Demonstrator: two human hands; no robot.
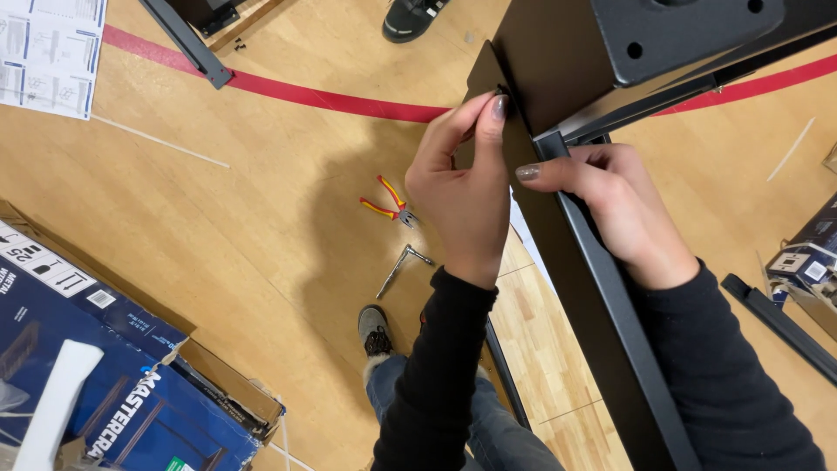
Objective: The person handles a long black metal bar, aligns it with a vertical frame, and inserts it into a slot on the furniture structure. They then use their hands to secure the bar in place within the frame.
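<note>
A black metal frame (558,52) of panels and angle bars stands upright in front of me, above a wooden floor. My left hand (462,187) pinches a small dark fastener (501,90) between thumb and forefinger at the panel's edge. My right hand (623,209) grips the black upright bar (610,323) just below the corner joint, forefinger stretched toward the left hand. Both arms wear black sleeves.
Red-and-yellow pliers (388,205) and a metal L-shaped wrench (401,266) lie on the floor. A blue cardboard box (96,366) sits at bottom left, an instruction sheet (52,52) at top left. Another person's shoe (410,17) is at top. My shoe (375,330) shows below.
</note>
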